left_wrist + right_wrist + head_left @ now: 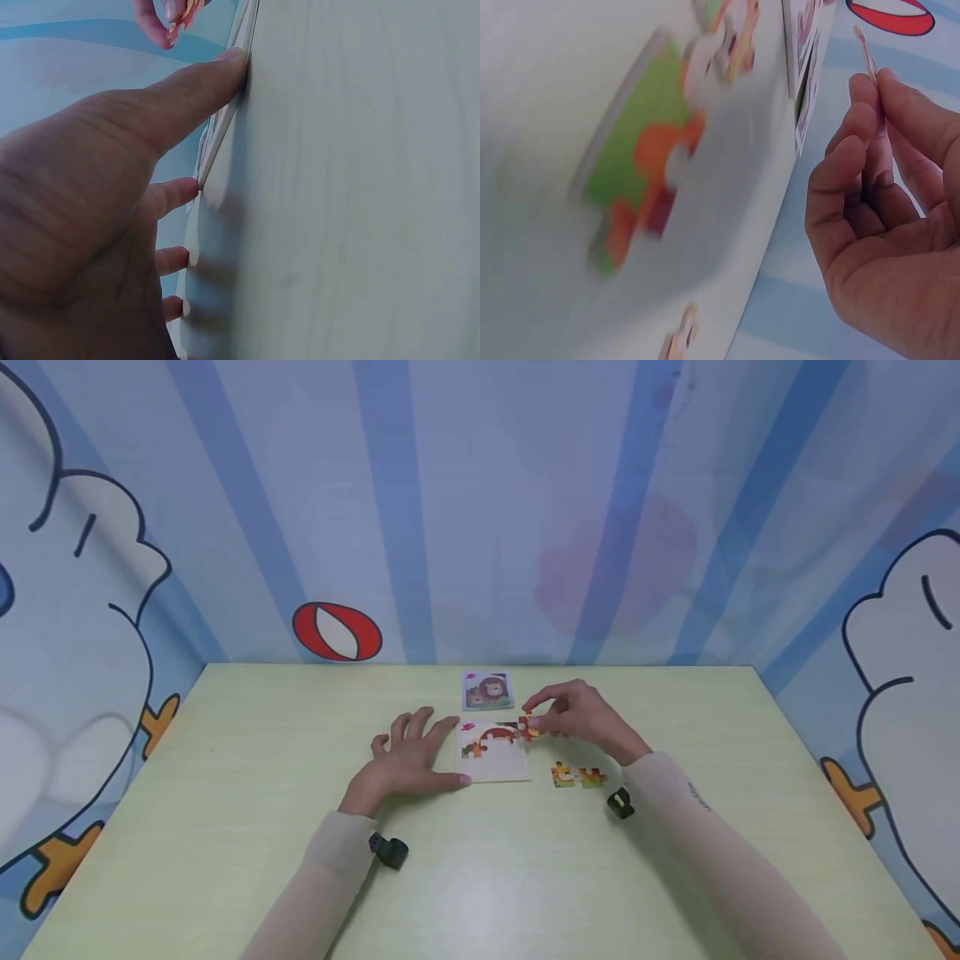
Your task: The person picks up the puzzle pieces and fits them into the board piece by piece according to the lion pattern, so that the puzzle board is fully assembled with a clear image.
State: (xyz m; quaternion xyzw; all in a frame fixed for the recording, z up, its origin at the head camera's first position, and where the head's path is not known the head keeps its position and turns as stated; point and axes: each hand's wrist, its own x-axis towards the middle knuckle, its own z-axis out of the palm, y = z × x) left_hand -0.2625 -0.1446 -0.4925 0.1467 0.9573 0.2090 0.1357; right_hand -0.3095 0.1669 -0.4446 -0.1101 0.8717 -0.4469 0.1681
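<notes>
A white puzzle board [495, 768] with several pieces fitted along its upper part lies on the table. My left hand [408, 764] is spread at its left side, thumb and index finger touching the board's edge; the left wrist view shows the thumb [202, 82] against that edge. Between thumb and fingertips my right hand [588, 718] pinches a red and orange puzzle piece [527, 727] at the board's upper right corner. In the right wrist view this piece [866, 52] appears edge-on, off the table. Loose puzzle pieces [591, 777] with green and orange print lie right of the board.
Behind the board lies a picture card [487, 691] with a lion on it. Another loose piece [681, 337] shows at the bottom of the right wrist view. A printed blue striped curtain [480, 510] rises along the back edge of the pale table [225, 827].
</notes>
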